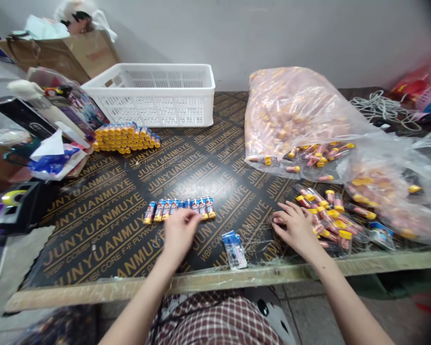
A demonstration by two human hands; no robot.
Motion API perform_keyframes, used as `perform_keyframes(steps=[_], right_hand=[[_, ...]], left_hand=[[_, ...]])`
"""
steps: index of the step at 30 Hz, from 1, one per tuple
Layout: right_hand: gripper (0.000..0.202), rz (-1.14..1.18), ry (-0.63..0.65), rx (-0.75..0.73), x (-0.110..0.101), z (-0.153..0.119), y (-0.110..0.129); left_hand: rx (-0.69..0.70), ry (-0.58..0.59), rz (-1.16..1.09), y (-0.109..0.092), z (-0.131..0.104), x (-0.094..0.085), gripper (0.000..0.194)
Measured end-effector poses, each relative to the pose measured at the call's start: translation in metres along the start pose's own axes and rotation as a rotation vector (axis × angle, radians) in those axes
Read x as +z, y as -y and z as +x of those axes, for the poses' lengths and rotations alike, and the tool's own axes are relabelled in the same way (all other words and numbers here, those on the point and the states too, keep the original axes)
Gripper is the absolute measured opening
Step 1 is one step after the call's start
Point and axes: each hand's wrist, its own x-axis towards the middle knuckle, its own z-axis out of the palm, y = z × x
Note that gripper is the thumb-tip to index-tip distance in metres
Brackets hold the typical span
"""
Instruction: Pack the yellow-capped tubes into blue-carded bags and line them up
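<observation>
Several small tubes with blue printed labels and yellow caps (pixel 165 210) lie side by side in a row on the dark printed board. My left hand (pixel 179 232) is at this row, thumb and fingers pinched together on a blue-labelled tube, which the fingers partly hide. To the right, my right hand (pixel 296 227) rests palm down with fingers apart at the left edge of a pile of clear, yellow-capped tubes with pinkish contents (pixel 323 213). Between the hands, near the front edge, lies a small stack of blue-and-white label sheets (pixel 234 249).
A large clear bag (pixel 290 105) of similar tubes spills open at the back right. Behind stands a white plastic basket (pixel 165 103). Labelled tubes are stacked (pixel 125 138) in front of it. A black tape dispenser (pixel 28 206) sits at far left; coiled white cord (pixel 380 108) lies far right.
</observation>
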Motion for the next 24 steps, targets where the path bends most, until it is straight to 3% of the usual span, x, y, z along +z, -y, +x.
perform_keyframes(steps=[3,5,11,16,21,24], right_hand=[[0.011,0.231,-0.029,0.004,-0.006,0.003,0.021],[0.015,0.406,-0.012,0.039,-0.012,0.002,0.038],[0.022,0.682,-0.049,0.152,-0.017,-0.011,0.073],[0.014,0.764,-0.158,0.243,-0.012,-0.015,0.083],[0.011,0.8,-0.191,0.224,-0.018,-0.019,0.087],[0.019,0.815,-0.168,0.222,-0.026,-0.028,0.088]], left_hand=[[0.041,0.354,0.023,-0.022,-0.021,0.041,0.013],[0.016,0.467,0.085,-0.027,-0.029,0.055,0.01],[0.004,0.447,0.115,-0.026,-0.033,0.056,0.008],[0.066,0.452,0.168,-0.024,-0.037,0.056,0.01],[0.13,0.399,0.136,-0.024,-0.037,0.056,0.007],[0.041,0.37,-0.019,-0.031,-0.037,0.05,0.007]])
